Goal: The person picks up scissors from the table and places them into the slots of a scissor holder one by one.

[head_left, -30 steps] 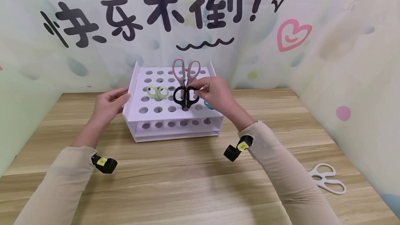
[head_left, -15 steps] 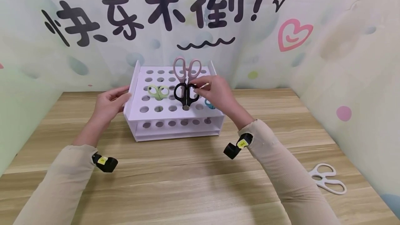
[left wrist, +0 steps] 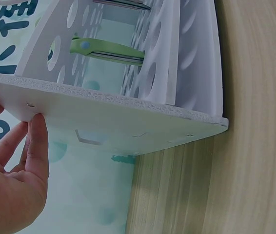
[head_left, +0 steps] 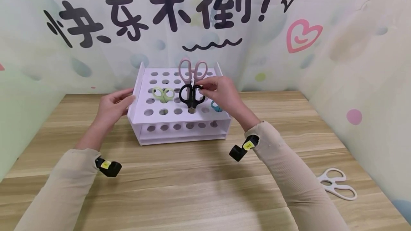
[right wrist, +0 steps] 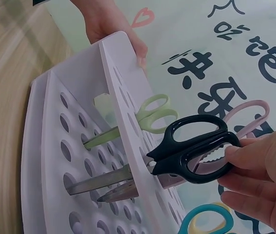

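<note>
My right hand point(head_left: 219, 90) pinches one handle loop of the black scissors point(head_left: 191, 96), between thumb and fingers. Their blades pass down through a front-row hole of the white two-tier rack point(head_left: 141, 117); in the right wrist view the tips reach a lower-tier hole. Behind them stand pink scissors point(head_left: 185, 72), upright in the rack. Light green scissors point(head_left: 163, 95) stand to the left, and blue-handled scissors point(right wrist: 208, 214) to the right, partly hidden by my right hand in the head view. My left hand point(left wrist: 16, 170) touches the outside of the rack's left side panel with thumb and fingertips.
White scissors point(head_left: 337, 184) lie on the wooden table point(head_left: 179, 181) at the right, partly covered by my right sleeve. A printed cloth wall point(head_left: 257, 60) rises right behind the rack. Raised side panels edge the rack left and right.
The whole scene shifts slightly in the head view. My right hand keeps its pinch on the black scissors, with hardly any movement. My left hand stays at the rack's side.
</note>
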Tool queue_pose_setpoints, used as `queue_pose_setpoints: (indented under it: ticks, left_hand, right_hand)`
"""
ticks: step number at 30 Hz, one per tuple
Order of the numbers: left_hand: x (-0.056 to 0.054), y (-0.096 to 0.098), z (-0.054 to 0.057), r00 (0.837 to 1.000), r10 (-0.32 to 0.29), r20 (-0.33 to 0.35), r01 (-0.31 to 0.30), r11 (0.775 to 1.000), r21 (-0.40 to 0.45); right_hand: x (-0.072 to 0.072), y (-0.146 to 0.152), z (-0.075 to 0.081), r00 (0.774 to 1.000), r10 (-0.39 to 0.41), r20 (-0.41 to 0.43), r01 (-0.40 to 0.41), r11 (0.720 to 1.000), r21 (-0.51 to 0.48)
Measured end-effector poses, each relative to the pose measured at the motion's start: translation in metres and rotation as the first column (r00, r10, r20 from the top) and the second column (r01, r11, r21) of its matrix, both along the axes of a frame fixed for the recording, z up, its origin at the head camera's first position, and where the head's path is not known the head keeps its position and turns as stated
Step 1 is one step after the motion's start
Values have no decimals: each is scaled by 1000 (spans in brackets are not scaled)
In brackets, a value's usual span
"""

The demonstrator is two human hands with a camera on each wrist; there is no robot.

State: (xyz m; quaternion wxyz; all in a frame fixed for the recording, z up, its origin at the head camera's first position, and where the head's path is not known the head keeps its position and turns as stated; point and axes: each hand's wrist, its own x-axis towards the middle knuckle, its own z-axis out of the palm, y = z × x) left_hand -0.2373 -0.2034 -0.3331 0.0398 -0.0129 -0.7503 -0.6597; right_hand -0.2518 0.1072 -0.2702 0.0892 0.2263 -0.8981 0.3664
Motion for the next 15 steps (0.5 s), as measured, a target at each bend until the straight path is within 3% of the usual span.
queue_pose_setpoints:
  ticks: [6,15]
  left_hand:
    - [0,0,0,1000,4,10,-3,999,-39]
    - [0,1,0,1000,6,11,-6,999,-42]
  right_hand:
    - [0,3,2,1000,-5,23,5,1000,-1]
    - [5,24,11,1000,-13,-8,13,1000,14]
